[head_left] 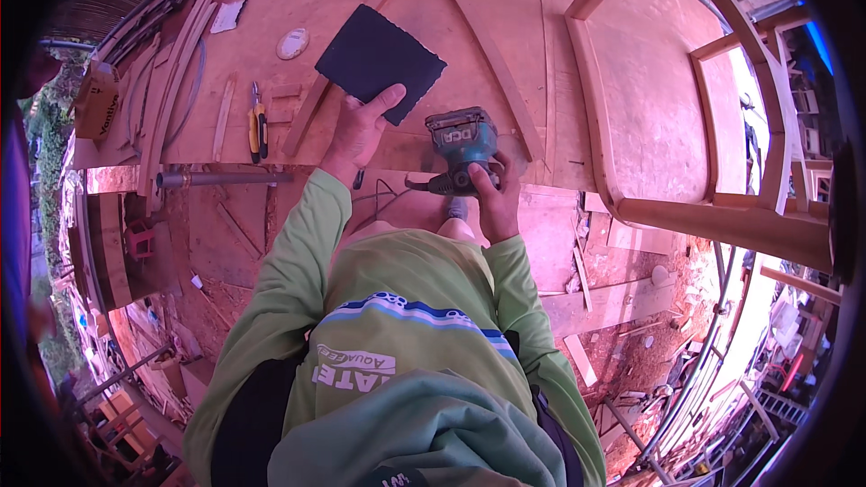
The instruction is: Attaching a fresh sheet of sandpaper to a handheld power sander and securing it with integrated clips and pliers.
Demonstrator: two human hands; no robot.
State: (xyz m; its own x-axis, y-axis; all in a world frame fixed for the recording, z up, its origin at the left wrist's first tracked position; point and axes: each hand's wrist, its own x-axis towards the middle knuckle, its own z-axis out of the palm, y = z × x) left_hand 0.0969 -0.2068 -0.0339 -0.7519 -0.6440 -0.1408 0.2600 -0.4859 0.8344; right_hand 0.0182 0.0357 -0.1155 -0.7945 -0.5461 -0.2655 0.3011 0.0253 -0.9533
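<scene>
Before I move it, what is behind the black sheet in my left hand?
Wood on the table shows past the sheet at top and lower left. Whether it is one piece cannot be seen; the middle is covered.

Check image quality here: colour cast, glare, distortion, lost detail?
Head view throughout: pink cast over the flat wooden worktable; washed-out glare at right, beyond the pale, curved wooden frame; fisheye bending of straight edges, black rim; the black rectangular sheet in the left hand shows little surface detail.
</scene>
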